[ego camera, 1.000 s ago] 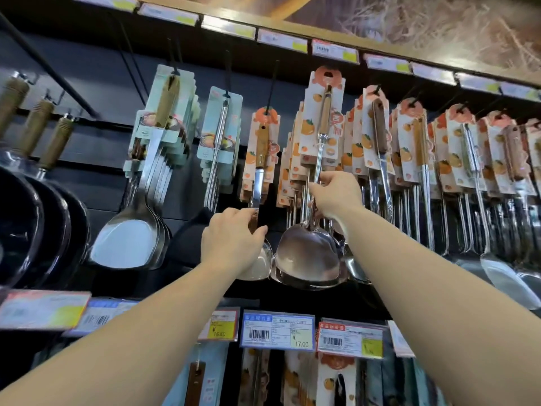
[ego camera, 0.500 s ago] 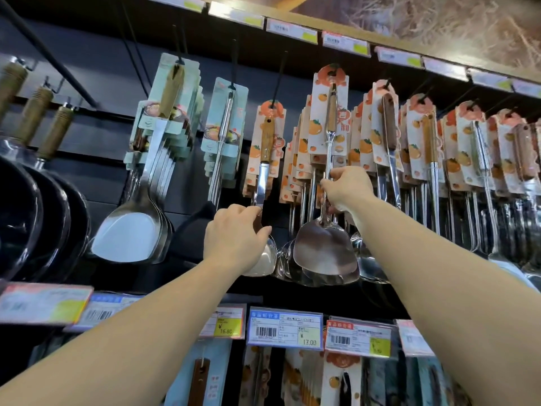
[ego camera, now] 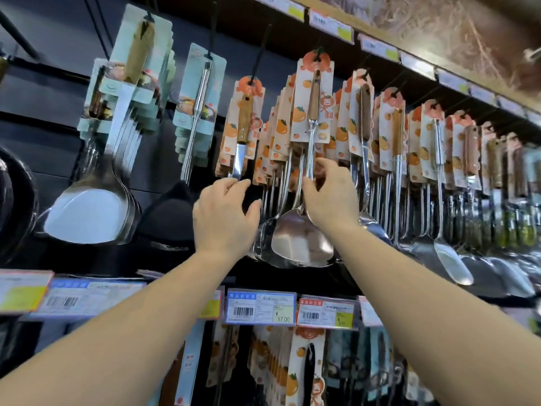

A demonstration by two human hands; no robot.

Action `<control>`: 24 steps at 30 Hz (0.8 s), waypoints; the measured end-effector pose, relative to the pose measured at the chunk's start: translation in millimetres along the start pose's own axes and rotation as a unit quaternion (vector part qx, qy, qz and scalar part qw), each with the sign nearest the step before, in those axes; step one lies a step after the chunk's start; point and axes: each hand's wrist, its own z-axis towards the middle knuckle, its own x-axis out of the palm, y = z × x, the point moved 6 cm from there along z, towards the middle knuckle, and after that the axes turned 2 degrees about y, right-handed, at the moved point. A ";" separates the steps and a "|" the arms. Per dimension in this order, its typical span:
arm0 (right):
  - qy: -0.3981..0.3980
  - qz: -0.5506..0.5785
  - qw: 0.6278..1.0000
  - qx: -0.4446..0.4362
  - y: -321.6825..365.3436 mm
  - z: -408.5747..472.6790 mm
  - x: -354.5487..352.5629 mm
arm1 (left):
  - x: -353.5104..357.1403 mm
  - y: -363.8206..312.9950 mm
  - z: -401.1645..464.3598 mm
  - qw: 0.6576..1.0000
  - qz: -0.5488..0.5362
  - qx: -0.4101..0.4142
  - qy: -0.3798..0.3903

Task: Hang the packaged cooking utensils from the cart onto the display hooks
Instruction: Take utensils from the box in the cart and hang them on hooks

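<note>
My right hand pinches the steel shaft of a packaged spatula at centre frame; its orange-print card hangs on a hook above. My left hand, fingers loosely curled, touches the blade of the neighbouring wood-handled utensil. Price tags line the rail below. Pale green carded turners hang upper left.

Shelf-edge price labels are mounted below the display; one reads 17.00. Dark pans are hung at far left.
</note>
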 end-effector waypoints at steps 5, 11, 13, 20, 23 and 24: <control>-0.025 -0.087 0.993 -0.073 -15.0 -29.0 -31.6 | 23.1 -44.9 -24.1 0.996 -0.076 0.028 -0.026; 0.016 -0.180 0.983 -0.009 -108.7 -60.7 -122.0 | 59.9 -153.2 -60.4 0.994 -0.073 0.072 0.043; 0.039 -0.222 0.974 0.019 -153.6 -80.3 -165.7 | 74.9 -209.0 -78.9 0.991 -0.026 0.117 0.067; 0.177 -0.407 0.888 0.117 -330.4 -182.1 -348.6 | 174.9 -431.6 -211.1 0.939 -0.058 0.177 0.291; 0.214 -0.424 0.854 0.211 -401.7 -224.1 -430.5 | 218.6 -513.0 -286.0 0.899 -0.086 0.187 0.387; 0.219 -0.426 0.845 0.239 -423.2 -237.1 -454.1 | 230.7 -537.3 -308.9 0.885 -0.094 0.192 0.413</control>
